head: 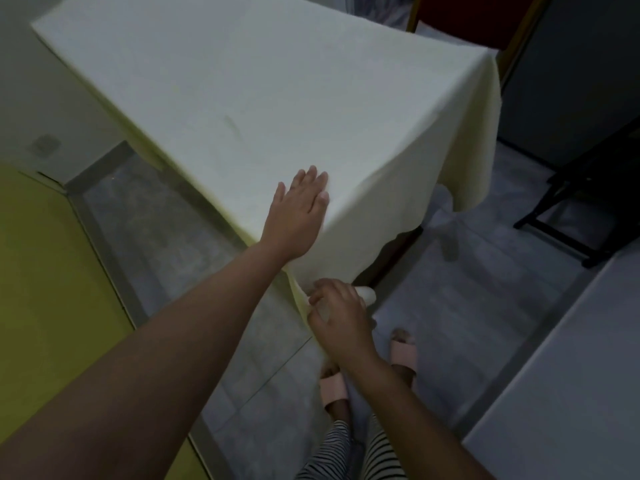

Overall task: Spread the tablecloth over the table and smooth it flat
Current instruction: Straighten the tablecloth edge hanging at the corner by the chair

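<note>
A cream tablecloth [242,98] covers the whole table and hangs down over its near and right sides. My left hand [298,209] lies flat, fingers together, on the cloth at the table's near corner. Below that corner my right hand [341,320] is closed on the hanging corner of the cloth, with a bunch of fabric [367,292] sticking out past my fingers. The table itself is hidden under the cloth except a dark leg [391,258] showing beneath the hem.
Grey tiled floor [485,289] surrounds the table. A yellow-green wall [52,289] is close at the left. A black folding stand [581,202] is at the right, a grey surface [571,393] at the lower right, a red chair back [467,19] beyond the table.
</note>
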